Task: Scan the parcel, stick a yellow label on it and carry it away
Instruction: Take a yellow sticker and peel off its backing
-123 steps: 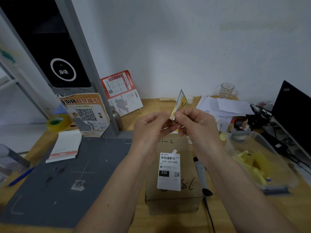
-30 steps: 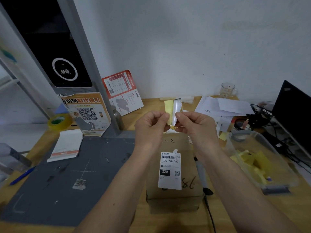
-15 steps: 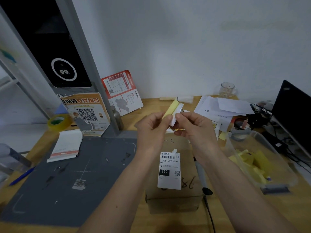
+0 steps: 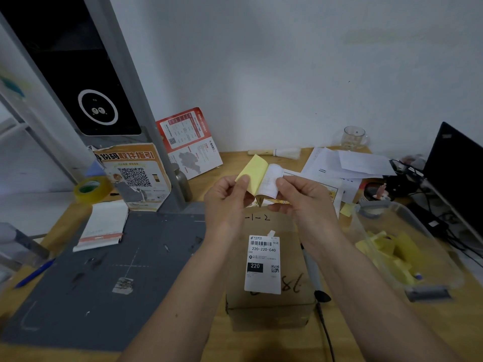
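A brown cardboard parcel [image 4: 269, 301] lies on the wooden desk in front of me, with a white shipping label [image 4: 263, 265] marked 220-220-C40 stuck on top. Above its far end, my left hand [image 4: 227, 199] pinches the yellow sheet [image 4: 252, 172] and my right hand [image 4: 303, 197] pinches the white sheet [image 4: 270, 182] joined to it. The two sheets are spread apart like an open book, still attached at the bottom. A handheld scanner [image 4: 312, 273] lies beside the parcel's right side.
A grey mat [image 4: 99, 283] covers the desk to the left, with a notepad [image 4: 103, 226], tape roll [image 4: 91, 188] and blue pen [image 4: 34, 274]. A clear plastic bin [image 4: 407, 252] of yellow paper scraps sits on the right. Papers, a glass mug [image 4: 354, 138] and a black laptop [image 4: 454, 173] stand behind.
The label started as one flat piece held edge-on. Over the last second my hands have peeled the yellow and white sheets apart, and they now gape wider.
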A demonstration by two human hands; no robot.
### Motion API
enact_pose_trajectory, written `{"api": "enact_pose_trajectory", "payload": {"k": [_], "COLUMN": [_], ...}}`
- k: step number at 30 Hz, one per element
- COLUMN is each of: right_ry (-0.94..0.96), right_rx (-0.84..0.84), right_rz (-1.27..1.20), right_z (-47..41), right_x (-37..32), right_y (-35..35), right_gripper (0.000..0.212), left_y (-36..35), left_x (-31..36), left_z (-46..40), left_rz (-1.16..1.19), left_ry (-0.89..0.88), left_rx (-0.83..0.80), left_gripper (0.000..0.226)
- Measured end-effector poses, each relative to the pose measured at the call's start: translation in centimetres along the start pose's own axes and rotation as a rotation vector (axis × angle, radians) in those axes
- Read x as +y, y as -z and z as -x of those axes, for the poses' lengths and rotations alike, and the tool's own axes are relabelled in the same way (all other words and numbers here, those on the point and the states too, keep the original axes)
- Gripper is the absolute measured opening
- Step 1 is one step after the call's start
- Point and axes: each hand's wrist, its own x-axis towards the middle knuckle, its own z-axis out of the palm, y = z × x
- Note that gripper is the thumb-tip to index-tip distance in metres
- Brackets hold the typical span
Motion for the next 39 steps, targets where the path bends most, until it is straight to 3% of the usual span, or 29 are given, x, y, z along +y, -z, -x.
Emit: {"api": "enact_pose_trajectory", "payload": {"k": [9,23,28,39], "right_ry": [0.017,-0.015,-0.010,-0.053], "right_rx": [-0.018,-0.004,-0.006,-0.020], "right_rz": [0.008,-0.027,-0.015,-0.047], "right_z": [-0.1,-0.5,-0.8,-1.2], "right_x": [0.3,0.6,0.5,0.2], "right_y": [0.1,0.9,1.4,2.7], "right_gripper": [0.017,0.018,0.017,0.018], "left_y": [-0.2,-0.8,-0.9,-2.1], "left_x": [-0.3,-0.4,-0.8,-1.1], "left_z": [0.0,-0.4,-0.2,-0.2], "left_rz": [0.013,0.119,-0.001,0.047], "left_ry": [-0.002,0.109,0.126,0.114], "left_rx": [-0.035,0.118,-0.018,0.013], "left_gripper": [0.017,0.009,0.007,0.020]}}
